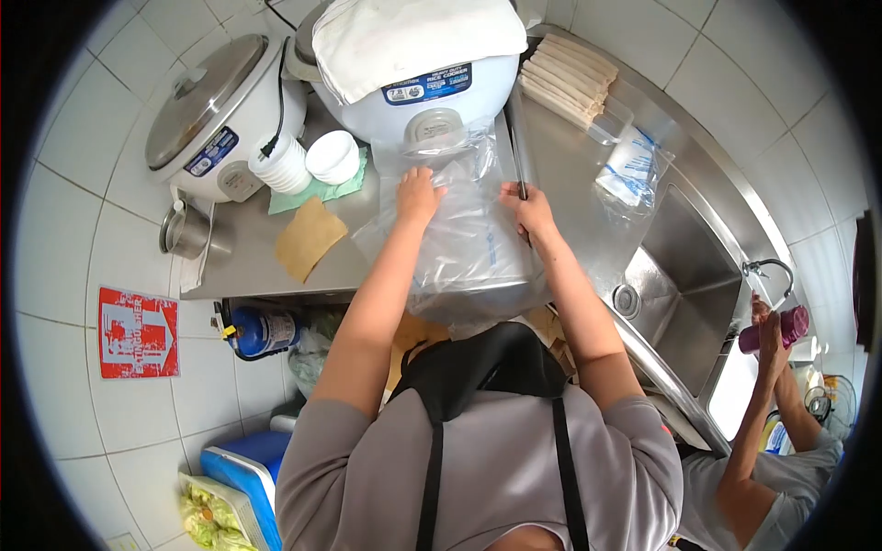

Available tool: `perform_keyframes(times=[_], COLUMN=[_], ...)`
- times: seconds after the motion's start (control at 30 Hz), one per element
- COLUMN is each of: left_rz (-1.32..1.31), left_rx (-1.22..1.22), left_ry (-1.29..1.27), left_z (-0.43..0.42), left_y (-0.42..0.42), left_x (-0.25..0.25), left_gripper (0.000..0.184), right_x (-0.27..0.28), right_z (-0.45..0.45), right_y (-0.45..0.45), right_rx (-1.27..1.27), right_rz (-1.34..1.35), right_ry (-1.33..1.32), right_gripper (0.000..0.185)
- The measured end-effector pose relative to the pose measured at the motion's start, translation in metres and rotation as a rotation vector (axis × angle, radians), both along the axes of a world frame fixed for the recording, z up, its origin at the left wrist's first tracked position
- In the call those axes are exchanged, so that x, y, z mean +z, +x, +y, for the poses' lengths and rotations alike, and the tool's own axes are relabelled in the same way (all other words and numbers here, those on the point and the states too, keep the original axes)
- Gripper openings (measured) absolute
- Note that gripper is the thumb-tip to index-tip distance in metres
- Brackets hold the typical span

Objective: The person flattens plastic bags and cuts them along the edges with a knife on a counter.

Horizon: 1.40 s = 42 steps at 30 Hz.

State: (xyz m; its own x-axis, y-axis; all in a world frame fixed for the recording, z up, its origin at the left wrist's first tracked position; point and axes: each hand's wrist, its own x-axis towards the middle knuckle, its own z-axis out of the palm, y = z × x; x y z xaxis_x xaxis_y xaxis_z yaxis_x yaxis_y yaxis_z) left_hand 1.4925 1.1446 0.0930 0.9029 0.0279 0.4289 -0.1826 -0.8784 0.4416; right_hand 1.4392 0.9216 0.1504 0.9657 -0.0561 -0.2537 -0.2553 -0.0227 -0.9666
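Clear plastic bags (469, 243) lie in a layered stack over the counter's front edge. My left hand (420, 195) rests on their left side, fingers on the plastic and thumb apart. At the right edge of the stack, my right hand (533, 216) is closed around a slim dark stick-like tool (523, 191); its exact kind is hard to make out. Just beyond the bags stands a white rice cooker (482, 99) with a white cloth (418, 41) draped over its top.
Left of the bags are stacked white bowls (333, 157), brown paper (310, 239) and a second rice cooker (220, 124). To the right lie a bundle of wrapped sticks (570, 78), a plastic packet (631, 170) and a sink (675, 266). Another person's hand (772, 335) holds a purple container there.
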Motion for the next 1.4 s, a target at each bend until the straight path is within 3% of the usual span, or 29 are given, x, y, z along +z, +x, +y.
perform_keyframes(times=[0.1, 0.2, 0.3, 0.4, 0.5, 0.6, 0.73, 0.8, 0.9, 1.0, 1.03, 1.13, 1.23, 1.33, 1.4], left_rz=[0.197, 0.199, 0.247, 0.137, -0.307, -0.270, -0.055, 0.051, 0.120, 0.121, 0.120, 0.104, 0.156, 0.299, 0.427], left_rx=[-0.049, -0.218, -0.471, -0.568, -0.426, -0.321, -0.224, -0.254, -0.382, -0.480, -0.495, -0.557, -0.521, -0.437, -0.373], left_ry=[0.120, 0.031, -0.379, -0.569, -0.202, -0.240, -0.207, -0.200, -0.042, 0.056, 0.083, 0.044, -0.145, -0.310, -0.430], left_z=[-0.001, -0.006, -0.028, -0.060, -0.070, -0.059, -0.042, -0.040, -0.046, -0.057, -0.056, -0.045, -0.040, -0.037, -0.034], left_y=[0.005, -0.005, -0.013, -0.024, -0.026, -0.036, -0.083, -0.108, -0.145, -0.166, -0.169, -0.163, -0.157, -0.151, -0.149], left_x=[0.009, 0.047, 0.088, 0.138, 0.156, 0.138, 0.111, 0.084, 0.059, 0.053, 0.045, 0.025, 0.027, 0.038, 0.040], left_gripper=[0.020, 0.021, 0.016, 0.020, 0.026, 0.029, 0.020, 0.018, 0.018, 0.020, 0.020, 0.020, 0.016, 0.013, 0.012], right_x=[-0.010, -0.002, 0.027, 0.022, 0.033, 0.012, -0.018, -0.040, -0.056, -0.043, -0.018, -0.029, -0.015, 0.062, 0.064], right_z=[-0.008, -0.020, -0.020, -0.042, -0.078, -0.128, -0.182, -0.203, -0.219, -0.202, -0.185, -0.180, -0.193, -0.165, -0.158], right_y=[-0.004, -0.007, -0.011, 0.016, 0.058, 0.126, 0.194, 0.227, 0.260, 0.256, 0.237, 0.239, 0.224, 0.133, 0.094], right_rx=[0.012, 0.008, 0.032, 0.350, 0.121, -0.200, -0.546, -0.697, -0.792, -0.625, -0.584, -0.778, -0.914, -0.447, -0.287], right_rz=[0.007, -0.012, -0.099, 0.007, -0.016, -0.111, -0.017, -0.175, -0.319, -0.268, -0.162, -0.531, -0.958, -0.460, -0.369], right_ry=[0.012, 0.025, 0.092, 0.118, -0.154, -0.151, -0.405, -0.512, -0.704, -0.746, -0.553, -0.997, -1.205, -0.426, -0.335], right_gripper=[0.035, 0.038, 0.034, 0.034, 0.031, 0.019, 0.016, 0.019, 0.023, 0.039, 0.057, 0.071, 0.072, 0.075, 0.053])
